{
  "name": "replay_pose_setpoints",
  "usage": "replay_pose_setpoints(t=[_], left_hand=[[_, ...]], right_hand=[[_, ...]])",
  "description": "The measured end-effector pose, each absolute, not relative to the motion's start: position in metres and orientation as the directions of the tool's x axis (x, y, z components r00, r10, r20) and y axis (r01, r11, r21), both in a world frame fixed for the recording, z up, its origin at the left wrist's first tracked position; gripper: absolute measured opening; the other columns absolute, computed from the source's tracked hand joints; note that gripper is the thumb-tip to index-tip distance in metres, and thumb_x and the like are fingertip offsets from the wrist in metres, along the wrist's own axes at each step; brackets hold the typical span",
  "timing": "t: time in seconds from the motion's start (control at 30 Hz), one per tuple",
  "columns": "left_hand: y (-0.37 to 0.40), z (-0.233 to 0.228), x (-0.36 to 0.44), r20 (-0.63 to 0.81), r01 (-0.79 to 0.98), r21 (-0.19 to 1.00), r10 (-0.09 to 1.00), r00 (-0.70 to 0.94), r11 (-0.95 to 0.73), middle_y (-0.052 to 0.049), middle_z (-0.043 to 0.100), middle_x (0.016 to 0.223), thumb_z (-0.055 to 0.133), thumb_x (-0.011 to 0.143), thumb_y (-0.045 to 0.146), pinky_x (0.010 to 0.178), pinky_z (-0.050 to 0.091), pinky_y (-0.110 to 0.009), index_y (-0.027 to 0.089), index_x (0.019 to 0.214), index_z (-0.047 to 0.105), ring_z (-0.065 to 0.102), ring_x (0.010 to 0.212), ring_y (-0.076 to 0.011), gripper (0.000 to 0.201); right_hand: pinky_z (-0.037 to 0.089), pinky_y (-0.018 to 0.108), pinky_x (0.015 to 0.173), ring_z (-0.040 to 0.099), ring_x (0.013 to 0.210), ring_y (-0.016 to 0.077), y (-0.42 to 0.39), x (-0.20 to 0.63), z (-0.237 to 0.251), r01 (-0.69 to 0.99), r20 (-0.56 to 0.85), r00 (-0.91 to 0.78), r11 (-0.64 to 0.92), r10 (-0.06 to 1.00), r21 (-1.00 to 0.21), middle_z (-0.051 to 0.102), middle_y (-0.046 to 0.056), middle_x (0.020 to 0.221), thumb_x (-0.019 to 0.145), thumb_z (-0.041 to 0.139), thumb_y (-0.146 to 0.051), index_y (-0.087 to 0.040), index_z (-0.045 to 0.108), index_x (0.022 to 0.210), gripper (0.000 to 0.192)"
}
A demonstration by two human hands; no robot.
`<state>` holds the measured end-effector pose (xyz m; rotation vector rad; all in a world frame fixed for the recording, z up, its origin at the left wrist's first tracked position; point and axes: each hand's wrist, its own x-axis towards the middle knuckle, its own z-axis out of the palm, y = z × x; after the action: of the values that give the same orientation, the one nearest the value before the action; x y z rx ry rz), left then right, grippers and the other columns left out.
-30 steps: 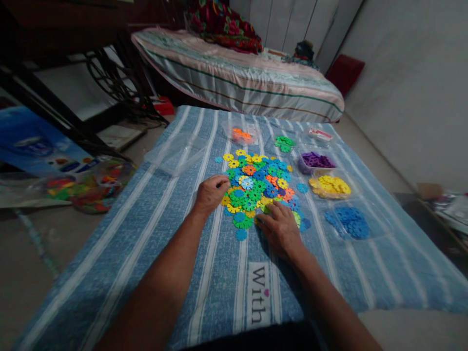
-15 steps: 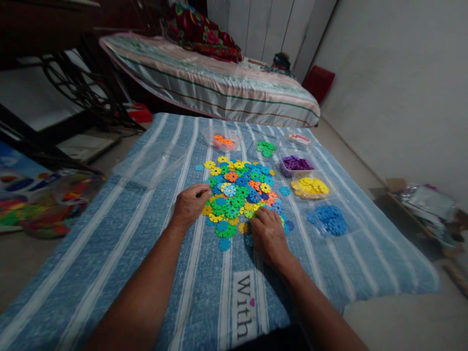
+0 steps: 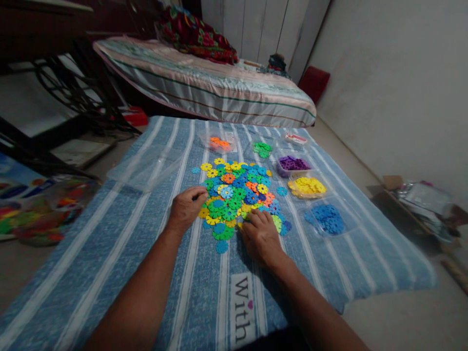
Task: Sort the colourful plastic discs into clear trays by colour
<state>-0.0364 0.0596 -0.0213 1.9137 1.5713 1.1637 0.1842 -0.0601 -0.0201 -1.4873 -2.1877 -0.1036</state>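
Dim room: striped bed (image 3: 219,87) against pale wall (image 3: 395,83).

Home bedroom. Low bed (image 3: 219,92) with striped sheet along far side, floral blanket (image 3: 195,34) bunched at its head. White wardrobe doors (image 3: 252,24) behind. Treadle sewing-machine stand (image 3: 69,83) at left (iron wheel visible). Striped blue cloth (image 3: 146,234) spread over bare floor (image 3: 402,317); plain plastered wall (image 3: 402,87) at right.

Our two forearms, extended forward.
Our left hand (image 3: 185,208) lies loosely curled, knuckles up; our right hand (image 3: 259,236) lies palm down, fingers (image 3: 256,217) slightly spread.
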Motion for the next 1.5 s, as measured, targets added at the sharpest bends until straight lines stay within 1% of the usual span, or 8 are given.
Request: replay_pose_setpoints(t=[0.27,0.57,0.77,0.87,0.97,1.2,1.3,1.5], left_hand=[[0.059,-0.017,-0.036,0.315,0.619,0.742,0.949,0.016,-0.257,-0.003,0.074,0.1,0.054,0.076,0.039,0.097,0.049,-0.03,0.02,0.085,0.071,0.066,0.099,-0.02,0.026],[0.06,-0.013,-0.038,0.327,0.608,0.744,0.945,0.028,-0.276,-0.003,0.074,0.1,0.055,0.075,0.039,0.095,0.051,-0.031,0.021,0.083,0.07,0.067,0.097,-0.0207,0.024],[0.062,-0.014,-0.041,0.291,0.624,0.742,0.956,0.03,-0.246,-0.006,0.073,0.105,0.054,0.075,0.043,0.098,0.049,-0.034,0.02,0.087,0.07,0.067,0.101,-0.0232,0.032],[0.063,-0.014,-0.042,0.279,0.631,0.741,0.96,0.023,-0.23,-0.007,0.073,0.106,0.054,0.074,0.044,0.099,0.049,-0.035,0.02,0.087,0.07,0.067,0.1,-0.0237,0.032],[0.064,-0.013,-0.043,0.284,0.642,0.734,0.959,0.007,-0.222,-0.005,0.074,0.104,0.056,0.072,0.045,0.098,0.05,-0.037,0.021,0.084,0.071,0.068,0.099,-0.0239,0.031],[0.066,-0.012,-0.045,0.267,0.662,0.729,0.963,-0.039,-0.175,-0.003,0.075,0.101,0.057,0.068,0.049,0.1,0.049,-0.039,0.025,0.082,0.072,0.068,0.1,-0.0255,0.031],[0.066,-0.009,-0.044,0.253,0.67,0.725,0.966,-0.045,-0.158,-0.002,0.075,0.101,0.057,0.068,0.049,0.1,0.049,-0.04,0.026,0.08,0.072,0.069,0.099,-0.0255,0.03],[0.065,-0.003,-0.044,0.255,0.685,0.709,0.967,-0.03,-0.166,0.001,0.076,0.097,0.058,0.068,0.049,0.098,0.051,-0.039,0.027,0.08,0.072,0.069,0.095,-0.0249,0.028]], right_hand=[[0.043,0.033,0.082,0.056,0.088,0.0192,-0.05,0.221,0.006,0.877,0.589,-0.213,0.418,0.779,-0.236,0.065,0.007,0.085,0.092,0.048,-0.018,-0.02,0.063,0.071,0.026],[0.04,0.034,0.074,0.058,0.081,0.0242,-0.022,0.336,0.069,0.984,0.62,0.18,-0.129,0.764,-0.126,0.068,0.012,0.083,0.09,0.049,-0.029,-0.016,0.071,0.084,0.026],[0.035,0.026,0.059,0.061,0.071,0.0197,-0.014,0.423,0.078,0.892,0.325,0.453,-0.424,0.83,-0.159,0.07,0.01,0.078,0.086,0.052,-0.027,-0.017,0.074,0.085,0.024],[0.035,0.023,0.054,0.059,0.061,0.015,0.004,0.463,0.074,0.79,0.037,0.528,-0.474,0.849,-0.389,0.066,0.005,0.062,0.076,0.06,-0.016,-0.016,0.073,0.077,0.014],[0.04,0.021,0.049,0.058,0.05,0.0131,0.021,0.484,0.064,0.712,-0.119,0.489,-0.474,0.864,-0.519,0.061,0.001,0.049,0.07,0.064,-0.011,-0.012,0.073,0.079,0.012],[0.044,0.018,0.044,0.054,0.042,0.0098,0.043,0.492,0.035,0.598,-0.31,0.282,-0.419,0.908,-0.683,0.059,-0.006,0.047,0.056,0.077,-0.016,-0.012,0.073,0.098,0.042],[0.041,0.016,0.043,0.052,0.042,0.0081,0.05,0.495,0.028,0.583,-0.38,0.196,-0.419,0.904,-0.696,0.058,-0.007,0.047,0.055,0.077,-0.019,-0.015,0.074,0.093,0.038],[0.039,0.014,0.044,0.053,0.045,0.0075,0.054,0.491,0.026,0.599,-0.333,0.313,-0.457,0.889,-0.657,0.059,-0.007,0.046,0.053,0.075,-0.014,-0.017,0.071,0.071,0.019]])
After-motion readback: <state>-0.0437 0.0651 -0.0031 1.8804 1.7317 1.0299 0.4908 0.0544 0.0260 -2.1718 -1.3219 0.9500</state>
